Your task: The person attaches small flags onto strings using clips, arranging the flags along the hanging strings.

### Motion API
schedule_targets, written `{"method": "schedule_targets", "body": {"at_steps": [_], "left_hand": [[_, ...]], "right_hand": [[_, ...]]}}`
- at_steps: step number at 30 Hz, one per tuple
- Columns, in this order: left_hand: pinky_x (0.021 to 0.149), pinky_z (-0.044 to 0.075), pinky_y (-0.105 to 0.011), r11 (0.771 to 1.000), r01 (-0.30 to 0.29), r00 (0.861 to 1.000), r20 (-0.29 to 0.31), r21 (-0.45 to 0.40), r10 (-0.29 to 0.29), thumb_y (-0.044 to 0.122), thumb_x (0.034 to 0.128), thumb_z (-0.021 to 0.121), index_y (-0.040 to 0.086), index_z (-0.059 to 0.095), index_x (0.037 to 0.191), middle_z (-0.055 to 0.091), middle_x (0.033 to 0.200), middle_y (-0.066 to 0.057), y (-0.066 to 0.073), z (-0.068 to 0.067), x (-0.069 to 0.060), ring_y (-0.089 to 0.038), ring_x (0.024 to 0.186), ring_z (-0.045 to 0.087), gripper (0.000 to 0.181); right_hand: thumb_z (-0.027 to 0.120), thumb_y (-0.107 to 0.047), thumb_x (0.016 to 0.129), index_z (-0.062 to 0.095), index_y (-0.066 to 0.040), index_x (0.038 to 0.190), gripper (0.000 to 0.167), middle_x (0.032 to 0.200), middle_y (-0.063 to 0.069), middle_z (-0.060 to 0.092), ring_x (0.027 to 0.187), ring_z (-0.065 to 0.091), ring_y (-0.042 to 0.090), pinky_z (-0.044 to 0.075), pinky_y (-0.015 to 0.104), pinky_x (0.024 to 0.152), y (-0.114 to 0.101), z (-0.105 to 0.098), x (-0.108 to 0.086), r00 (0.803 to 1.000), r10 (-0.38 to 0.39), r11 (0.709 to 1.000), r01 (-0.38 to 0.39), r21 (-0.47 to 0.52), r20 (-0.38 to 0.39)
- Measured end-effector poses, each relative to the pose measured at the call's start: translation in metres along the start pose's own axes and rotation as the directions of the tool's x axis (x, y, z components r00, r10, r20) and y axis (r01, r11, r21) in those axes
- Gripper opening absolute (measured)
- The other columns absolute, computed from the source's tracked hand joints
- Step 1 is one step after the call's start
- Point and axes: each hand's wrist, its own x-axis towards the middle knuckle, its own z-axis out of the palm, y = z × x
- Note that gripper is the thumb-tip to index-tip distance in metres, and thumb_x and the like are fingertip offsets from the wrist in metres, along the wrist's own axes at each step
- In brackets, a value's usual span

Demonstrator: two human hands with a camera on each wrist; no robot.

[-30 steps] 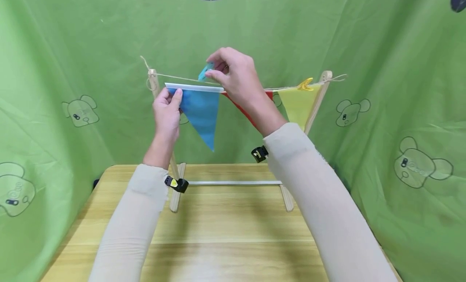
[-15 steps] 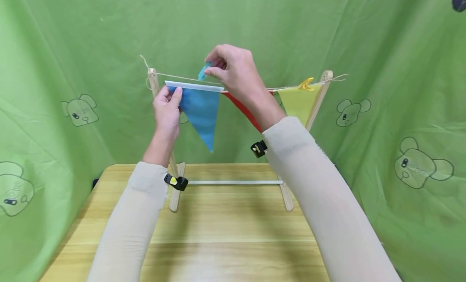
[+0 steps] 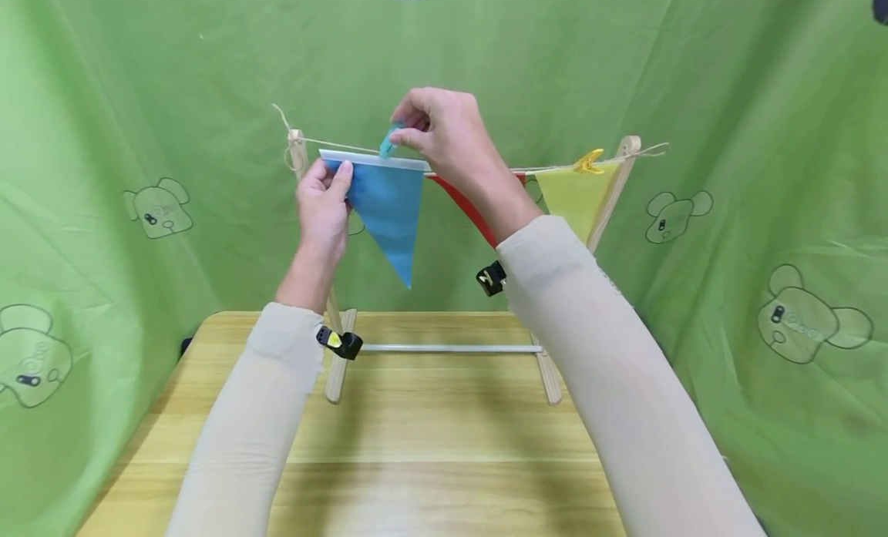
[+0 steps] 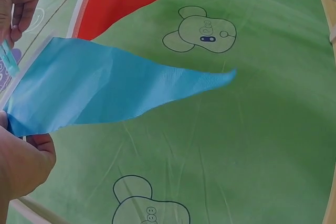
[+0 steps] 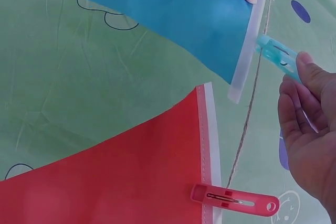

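Note:
My left hand pinches the upper left corner of a blue triangular pennant with a white top band, thumb in front. Above that band my right hand pinches a light blue clothespin between thumb and fingers. In the right wrist view the tip of the clothespin meets the pennant's white band and crosses the twine. Whether its jaws enclose both cannot be told. A red pennant hangs beside, held by a red clothespin.
A yellow pennant hangs at right under a yellow clothespin. The twine runs between two wooden posts, joined low by a white rod. The stand rests on a wooden table, with green printed cloth around.
The blue pennant's top band has risen slightly toward the twine. The light blue clothespin has come down to the band's edge. Both hands keep their grips.

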Motion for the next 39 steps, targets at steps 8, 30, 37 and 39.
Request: {"method": "schedule_targets", "body": {"at_steps": [8, 30, 37, 39], "left_hand": [[0.077, 0.057, -0.024, 0.999, -0.008, 0.999, 0.033, -0.053, 0.01, 0.002, 0.102, 0.06, 0.01, 0.069, 0.101, 0.067, 0.095, -0.003, 0.001, 0.003, 0.001, -0.012, 0.085, 0.063, 0.013], [0.077, 0.057, -0.021, 0.995, -0.01, 0.999, 0.035, -0.095, 0.014, -0.001, 0.1026, 0.057, 0.011, 0.068, 0.095, 0.065, 0.093, -0.002, -0.003, 0.004, 0.003, -0.011, 0.084, 0.063, 0.018], [0.078, 0.055, -0.022, 0.996, -0.028, 0.999, 0.018, -0.08, 0.03, -0.001, 0.1022, 0.057, 0.011, 0.068, 0.093, 0.065, 0.091, -0.002, -0.004, 0.005, 0.004, -0.011, 0.085, 0.062, 0.019], [0.078, 0.055, -0.022, 0.997, -0.027, 1.0, 0.014, -0.072, 0.028, -0.001, 0.1019, 0.058, 0.011, 0.068, 0.093, 0.065, 0.091, -0.002, -0.004, 0.005, 0.005, -0.011, 0.084, 0.062, 0.019]], "right_hand": [[0.076, -0.025, 0.094, 0.075, -0.009, 0.112, 0.024, 0.103, 0.003, 0.074, 0.09, 0.064, 0.01, 0.053, 0.019, 0.082, 0.004, 0.003, 0.002, 1.0, -0.004, 1.0, 0.004, -0.025, 0.012], [0.076, -0.025, 0.094, 0.076, -0.009, 0.111, 0.023, 0.102, 0.003, 0.074, 0.089, 0.064, 0.011, 0.054, 0.021, 0.08, 0.01, 0.013, 0.001, 0.999, -0.023, 0.998, 0.025, -0.049, 0.03], [0.076, -0.025, 0.095, 0.076, -0.008, 0.113, 0.025, 0.104, 0.003, 0.074, 0.09, 0.064, 0.011, 0.055, 0.022, 0.081, 0.01, 0.013, 0.001, 0.998, -0.023, 0.998, 0.026, -0.052, 0.05], [0.075, -0.026, 0.095, 0.076, -0.009, 0.114, 0.026, 0.105, 0.003, 0.074, 0.091, 0.064, 0.011, 0.055, 0.022, 0.081, 0.01, 0.013, 0.002, 0.998, -0.01, 0.998, 0.014, -0.057, 0.059]]}}
